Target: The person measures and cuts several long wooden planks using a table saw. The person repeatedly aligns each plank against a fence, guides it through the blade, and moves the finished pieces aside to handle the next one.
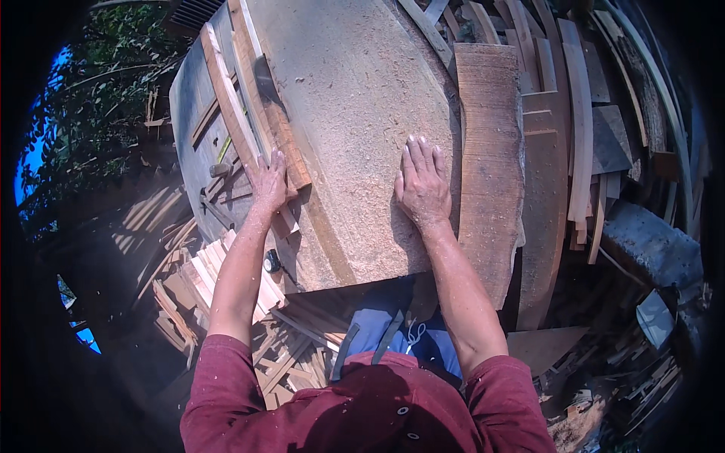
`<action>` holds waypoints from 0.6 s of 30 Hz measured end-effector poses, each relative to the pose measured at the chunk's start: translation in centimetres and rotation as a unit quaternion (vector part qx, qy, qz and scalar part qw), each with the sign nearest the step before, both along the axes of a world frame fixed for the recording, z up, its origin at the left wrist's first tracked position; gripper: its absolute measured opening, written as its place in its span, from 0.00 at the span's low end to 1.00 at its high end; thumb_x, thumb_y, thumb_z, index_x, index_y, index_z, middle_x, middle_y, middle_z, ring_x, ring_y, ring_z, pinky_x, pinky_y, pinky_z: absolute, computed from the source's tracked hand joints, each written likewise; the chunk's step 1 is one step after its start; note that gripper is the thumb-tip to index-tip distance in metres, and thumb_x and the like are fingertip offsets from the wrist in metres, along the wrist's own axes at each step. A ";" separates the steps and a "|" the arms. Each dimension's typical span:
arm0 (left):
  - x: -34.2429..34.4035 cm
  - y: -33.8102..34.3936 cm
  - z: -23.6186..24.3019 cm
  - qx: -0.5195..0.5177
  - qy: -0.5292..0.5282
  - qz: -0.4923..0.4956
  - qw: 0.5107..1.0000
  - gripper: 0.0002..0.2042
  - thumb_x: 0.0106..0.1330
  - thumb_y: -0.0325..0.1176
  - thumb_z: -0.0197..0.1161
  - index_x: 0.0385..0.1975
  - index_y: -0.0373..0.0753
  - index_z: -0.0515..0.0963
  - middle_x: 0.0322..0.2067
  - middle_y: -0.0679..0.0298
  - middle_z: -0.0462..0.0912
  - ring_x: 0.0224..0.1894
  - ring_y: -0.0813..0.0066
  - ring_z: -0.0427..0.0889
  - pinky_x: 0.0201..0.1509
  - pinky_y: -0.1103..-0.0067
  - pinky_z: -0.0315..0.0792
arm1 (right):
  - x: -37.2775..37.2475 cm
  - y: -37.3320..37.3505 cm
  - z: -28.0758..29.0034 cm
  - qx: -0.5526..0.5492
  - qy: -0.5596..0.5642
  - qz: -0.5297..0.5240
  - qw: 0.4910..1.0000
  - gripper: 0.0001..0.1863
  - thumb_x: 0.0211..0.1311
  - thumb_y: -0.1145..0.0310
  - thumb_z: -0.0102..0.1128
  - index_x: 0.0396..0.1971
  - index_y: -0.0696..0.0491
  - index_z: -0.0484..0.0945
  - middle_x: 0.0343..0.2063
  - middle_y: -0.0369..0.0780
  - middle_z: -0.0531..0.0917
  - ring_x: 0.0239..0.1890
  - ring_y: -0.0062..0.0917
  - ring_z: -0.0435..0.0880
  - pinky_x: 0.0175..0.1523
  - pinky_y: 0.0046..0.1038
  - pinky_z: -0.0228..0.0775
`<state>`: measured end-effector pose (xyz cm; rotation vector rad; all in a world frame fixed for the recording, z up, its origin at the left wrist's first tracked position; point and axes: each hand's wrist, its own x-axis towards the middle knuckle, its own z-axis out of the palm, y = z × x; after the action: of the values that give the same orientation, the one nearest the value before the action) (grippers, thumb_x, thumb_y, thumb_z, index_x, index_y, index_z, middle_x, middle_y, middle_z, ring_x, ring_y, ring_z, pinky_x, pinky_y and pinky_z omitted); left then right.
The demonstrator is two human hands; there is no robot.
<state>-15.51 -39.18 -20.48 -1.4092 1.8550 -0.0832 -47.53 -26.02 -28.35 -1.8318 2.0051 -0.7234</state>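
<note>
My left hand (pixel 270 183) lies over the near end of a long wooden strip (pixel 226 90), its fingers stretched forward. Just right of it is the reddish end of a thicker wooden beam (pixel 289 157); whether the fingertips touch that beam I cannot tell. My right hand (pixel 423 185) rests palm down, fingers straight, on a wide pale board (pixel 355 98) strewn with sawdust. Neither hand grips anything. To the right of my right hand runs a brown wood slab (pixel 489 174) with a rough, wavy edge.
Left of the strips, a grey work surface (pixel 189 113) holds a tool with a rounded wooden end (pixel 220 170). A small black round object (pixel 272 261) sits near the board's front left corner. Stacked planks (pixel 578 128) fill the right; offcuts (pixel 287 370) lie below on the left.
</note>
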 end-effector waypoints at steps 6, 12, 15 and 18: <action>0.4 -0.4 -0.1 -0.003 0.003 0.002 1.000 0.56 0.47 0.52 0.79 0.76 0.40 0.55 0.77 0.57 0.53 0.76 0.43 0.53 0.76 0.38 0.41 | 0.3 -0.3 0.1 0.002 0.022 -0.007 1.000 0.28 0.64 0.61 0.56 0.63 0.58 0.75 0.70 0.43 0.70 0.75 0.32 0.62 0.81 0.40 0.44; -0.2 -1.0 0.2 -0.004 0.015 0.014 1.000 0.59 0.44 0.50 0.80 0.76 0.38 0.52 0.78 0.56 0.50 0.76 0.39 0.53 0.75 0.37 0.40 | 0.7 -2.9 -0.5 -0.005 0.047 -0.039 0.998 0.28 0.66 0.62 0.54 0.63 0.57 0.74 0.69 0.42 0.70 0.75 0.32 0.61 0.80 0.42 0.42; -0.8 -1.2 0.7 -0.021 0.016 -0.009 1.000 0.56 0.46 0.52 0.79 0.75 0.39 0.56 0.76 0.57 0.54 0.74 0.42 0.58 0.74 0.36 0.42 | 0.7 -4.3 -0.7 -0.011 0.061 -0.049 0.997 0.28 0.65 0.62 0.54 0.64 0.56 0.73 0.69 0.41 0.70 0.75 0.31 0.61 0.80 0.42 0.41; -1.4 -2.0 1.3 0.005 0.001 0.009 1.000 0.56 0.45 0.51 0.80 0.75 0.38 0.56 0.76 0.57 0.55 0.73 0.42 0.59 0.74 0.35 0.42 | 0.8 -5.2 -1.0 -0.011 0.074 -0.054 0.996 0.28 0.65 0.62 0.53 0.65 0.56 0.73 0.70 0.41 0.70 0.75 0.31 0.61 0.80 0.42 0.40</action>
<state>-16.93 -41.21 -19.20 -1.4199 1.8425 -0.0635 -46.75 -31.22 -29.40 -1.8509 2.2128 -0.6588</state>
